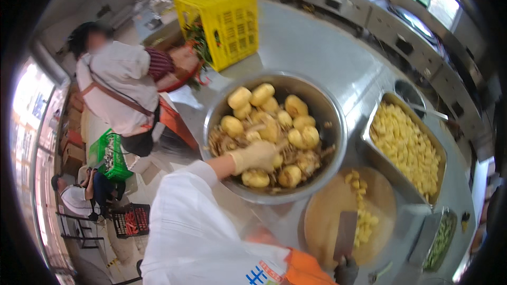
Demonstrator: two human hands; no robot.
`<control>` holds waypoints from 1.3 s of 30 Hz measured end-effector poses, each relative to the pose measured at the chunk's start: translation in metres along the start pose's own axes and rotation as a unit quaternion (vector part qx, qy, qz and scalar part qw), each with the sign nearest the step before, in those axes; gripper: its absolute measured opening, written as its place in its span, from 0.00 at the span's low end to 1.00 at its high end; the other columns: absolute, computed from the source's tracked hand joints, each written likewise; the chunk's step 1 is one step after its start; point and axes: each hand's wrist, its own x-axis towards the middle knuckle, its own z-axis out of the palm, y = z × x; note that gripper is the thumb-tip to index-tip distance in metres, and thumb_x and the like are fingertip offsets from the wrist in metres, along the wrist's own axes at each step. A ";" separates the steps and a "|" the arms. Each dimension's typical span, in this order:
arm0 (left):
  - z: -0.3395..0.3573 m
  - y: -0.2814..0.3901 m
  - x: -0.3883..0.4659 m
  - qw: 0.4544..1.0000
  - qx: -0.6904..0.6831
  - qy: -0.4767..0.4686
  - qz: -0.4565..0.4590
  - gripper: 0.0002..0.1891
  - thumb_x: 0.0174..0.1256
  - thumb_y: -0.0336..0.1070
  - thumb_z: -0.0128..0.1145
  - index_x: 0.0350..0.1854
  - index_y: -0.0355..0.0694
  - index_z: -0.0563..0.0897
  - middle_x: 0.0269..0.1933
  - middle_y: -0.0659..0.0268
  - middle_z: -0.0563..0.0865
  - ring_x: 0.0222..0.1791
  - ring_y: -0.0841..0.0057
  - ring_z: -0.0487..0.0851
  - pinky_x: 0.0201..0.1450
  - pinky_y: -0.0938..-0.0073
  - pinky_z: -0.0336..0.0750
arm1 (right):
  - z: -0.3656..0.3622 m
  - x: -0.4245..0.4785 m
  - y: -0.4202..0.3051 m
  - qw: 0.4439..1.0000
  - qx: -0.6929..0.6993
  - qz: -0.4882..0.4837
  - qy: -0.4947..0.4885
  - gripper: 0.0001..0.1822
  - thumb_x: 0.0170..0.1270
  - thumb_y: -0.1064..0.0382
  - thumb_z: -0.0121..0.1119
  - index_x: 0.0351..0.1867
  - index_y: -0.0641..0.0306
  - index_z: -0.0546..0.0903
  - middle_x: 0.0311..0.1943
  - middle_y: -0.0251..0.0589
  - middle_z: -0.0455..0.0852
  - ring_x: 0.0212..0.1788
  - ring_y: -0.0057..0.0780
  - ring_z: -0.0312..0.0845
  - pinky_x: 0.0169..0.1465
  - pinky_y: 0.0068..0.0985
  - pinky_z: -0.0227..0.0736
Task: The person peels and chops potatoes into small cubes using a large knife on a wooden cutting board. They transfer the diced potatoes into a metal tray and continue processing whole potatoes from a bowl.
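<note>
My left hand (258,156), in a pale glove, reaches into a large steel bowl (340,126) of peeled potatoes (255,178) and brown peelings (225,142). Its fingers are among the potatoes, and their tips are partly hidden, so a grip cannot be made out. At the lower edge my right hand (346,271), dark-gloved, is closed around the handle of a cleaver (345,233). The broad blade is over a round wooden cutting board (323,221). Beside the blade, a line of cut potato pieces (364,221) runs up the board.
Right of the bowl stands a deep steel pan (366,136) of potato chunks (408,146). A smaller tray (422,241) holds chopped green vegetable. A yellow crate (233,23) sits on the steel table (301,35). At left are a standing co-worker (119,83) and a seated person (79,202).
</note>
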 end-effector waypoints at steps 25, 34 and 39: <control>0.078 0.224 -0.029 0.859 -0.493 0.039 -0.132 0.30 0.53 0.39 0.67 0.58 0.33 0.73 0.52 0.54 0.80 0.52 0.67 0.79 0.53 0.70 0.75 | -0.028 -0.006 -0.041 0.994 -0.066 0.076 -0.030 0.16 0.64 0.52 0.52 0.47 0.59 0.79 0.24 0.49 0.84 0.29 0.44 0.82 0.37 0.37 0.74; 0.131 0.247 -0.025 0.767 -0.634 0.060 -0.079 0.27 0.58 0.33 0.64 0.59 0.30 0.72 0.48 0.52 0.83 0.48 0.69 0.82 0.51 0.72 0.76 | -0.004 -0.005 -0.029 0.968 -0.242 0.005 -0.072 0.18 0.66 0.48 0.50 0.43 0.60 0.77 0.28 0.52 0.84 0.33 0.51 0.80 0.38 0.44 0.72; 0.142 0.250 -0.014 0.832 -0.534 0.116 -0.093 0.30 0.57 0.44 0.66 0.57 0.30 0.74 0.44 0.50 0.84 0.43 0.64 0.83 0.47 0.70 0.76 | -0.021 -0.015 -0.045 0.969 -0.241 -0.052 -0.018 0.14 0.68 0.52 0.49 0.38 0.61 0.77 0.19 0.46 0.81 0.24 0.45 0.80 0.30 0.37 0.73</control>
